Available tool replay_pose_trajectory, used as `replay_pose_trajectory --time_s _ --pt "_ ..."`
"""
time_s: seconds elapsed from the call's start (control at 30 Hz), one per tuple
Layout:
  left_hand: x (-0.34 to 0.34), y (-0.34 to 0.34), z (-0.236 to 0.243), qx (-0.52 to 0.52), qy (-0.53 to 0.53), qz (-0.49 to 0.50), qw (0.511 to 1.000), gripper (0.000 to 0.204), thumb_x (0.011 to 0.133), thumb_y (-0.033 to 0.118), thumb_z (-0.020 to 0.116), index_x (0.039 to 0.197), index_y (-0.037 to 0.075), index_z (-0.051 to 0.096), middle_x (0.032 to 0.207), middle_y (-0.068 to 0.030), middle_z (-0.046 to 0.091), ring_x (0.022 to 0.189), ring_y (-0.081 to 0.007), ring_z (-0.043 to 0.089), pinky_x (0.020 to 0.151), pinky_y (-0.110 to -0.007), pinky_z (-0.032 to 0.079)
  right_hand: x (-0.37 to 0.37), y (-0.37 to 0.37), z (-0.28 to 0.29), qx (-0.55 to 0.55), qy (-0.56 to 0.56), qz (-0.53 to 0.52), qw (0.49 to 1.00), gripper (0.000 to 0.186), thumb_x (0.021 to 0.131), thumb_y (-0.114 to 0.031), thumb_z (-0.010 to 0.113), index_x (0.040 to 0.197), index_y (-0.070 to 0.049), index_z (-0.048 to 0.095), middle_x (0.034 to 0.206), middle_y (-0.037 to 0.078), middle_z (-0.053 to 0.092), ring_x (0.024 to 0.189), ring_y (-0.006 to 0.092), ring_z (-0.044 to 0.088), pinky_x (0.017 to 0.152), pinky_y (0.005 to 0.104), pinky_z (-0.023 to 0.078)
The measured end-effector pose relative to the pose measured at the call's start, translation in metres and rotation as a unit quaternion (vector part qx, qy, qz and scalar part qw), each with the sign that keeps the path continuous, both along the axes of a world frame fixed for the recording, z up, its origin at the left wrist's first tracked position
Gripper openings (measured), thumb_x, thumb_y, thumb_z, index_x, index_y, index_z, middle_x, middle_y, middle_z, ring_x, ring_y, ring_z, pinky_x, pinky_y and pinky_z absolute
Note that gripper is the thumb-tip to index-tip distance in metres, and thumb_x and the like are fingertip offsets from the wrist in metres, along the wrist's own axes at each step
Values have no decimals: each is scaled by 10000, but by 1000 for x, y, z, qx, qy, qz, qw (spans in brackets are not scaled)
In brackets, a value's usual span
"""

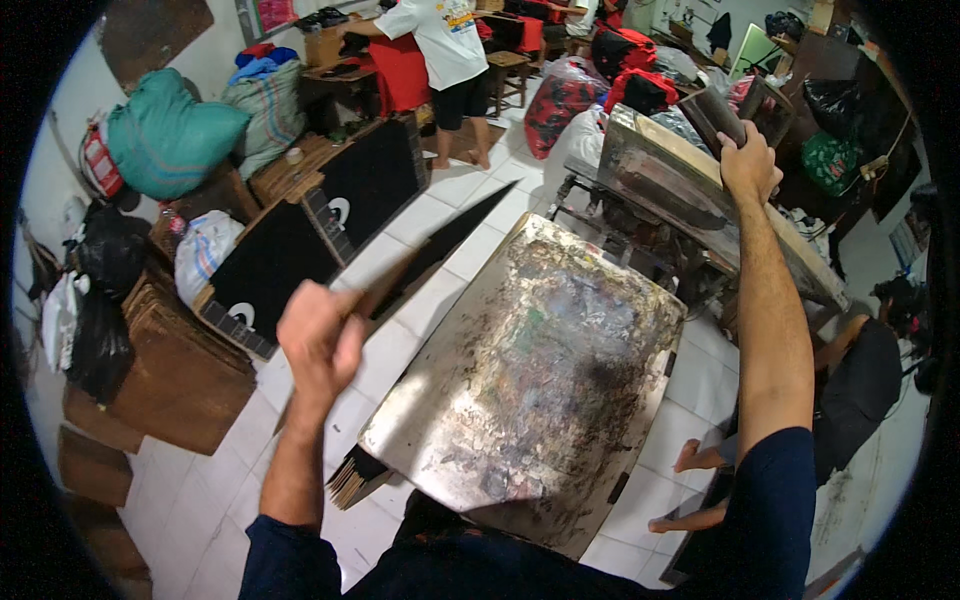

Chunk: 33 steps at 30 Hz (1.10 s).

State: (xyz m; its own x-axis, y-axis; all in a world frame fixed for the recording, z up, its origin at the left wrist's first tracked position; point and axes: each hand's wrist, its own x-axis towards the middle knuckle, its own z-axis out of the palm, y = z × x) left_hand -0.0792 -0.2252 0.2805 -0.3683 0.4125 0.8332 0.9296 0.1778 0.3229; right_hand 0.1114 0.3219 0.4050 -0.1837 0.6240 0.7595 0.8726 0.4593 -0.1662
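Note:
A thin board with black cloth on it [445, 245], seen nearly edge-on, extends from my left hand [322, 338]. That hand is smeared by motion, but its fingers are closed on the board's near end. My right hand [750, 165] is raised at the far right, closed around a dark squeegee [708, 120]. The squeegee stands against a tilted-up printing screen frame [660, 165]. Between my arms lies a flat metal printing table [530, 390], crusted with dried ink in several colours. Neither hand touches its top.
Boards with black cloth and white prints [330, 200] lean at the left. Brown boards [180, 370] stack beside them. Sacks [175, 135] stand behind. One person [440, 60] stands at the back; another [855, 390] is low at the right, legs near the table.

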Motion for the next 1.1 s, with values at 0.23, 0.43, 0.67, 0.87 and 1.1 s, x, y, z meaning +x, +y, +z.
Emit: replay_pose_trajectory --time_s 0.23,0.43,0.67,0.87,1.1 --pt "217 5 -96 -228 1 -363 903 462 830 101 651 1275 -22 663 980 -64 625 853 -194 562 720 -347 430 -10 12 -1 23 19 27 999 492 902 -399 737 1357 -227 662 1242 125 712 1212 361 594 996 513 411" --pt "289 37 -190 -309 149 -424 838 538 827 288 687 1292 17 659 1167 -46 663 1125 -202 565 954 -332 447 -9 11 -4 -7 11 -10 1000 516 885 -356 702 1391 -278 638 1277 63 692 1201 307 597 1004 511 379" --pt "53 -22 -291 -188 -162 145 958 522 781 389 818 1104 -8 718 1114 -240 699 1056 -452 631 936 -579 482 -7 -5 -5 -23 9 -29 999 482 910 -410 699 1368 -268 651 1290 46 690 1226 290 589 1005 518 381" --pt "-60 -119 -343 -271 -487 249 792 565 1036 458 564 911 -73 711 868 -274 719 823 -396 695 799 -500 526 -3 -16 -7 -44 3 -23 999 472 928 -452 681 1357 -257 649 1280 54 691 1236 299 587 1013 526 381" --pt "-23 -110 -309 -65 -583 78 806 428 1097 266 520 744 30 569 650 50 469 634 -97 396 561 -326 361 0 -10 -15 -10 16 -29 999 419 907 -471 713 1268 -259 698 1182 60 746 1184 322 644 987 546 426"
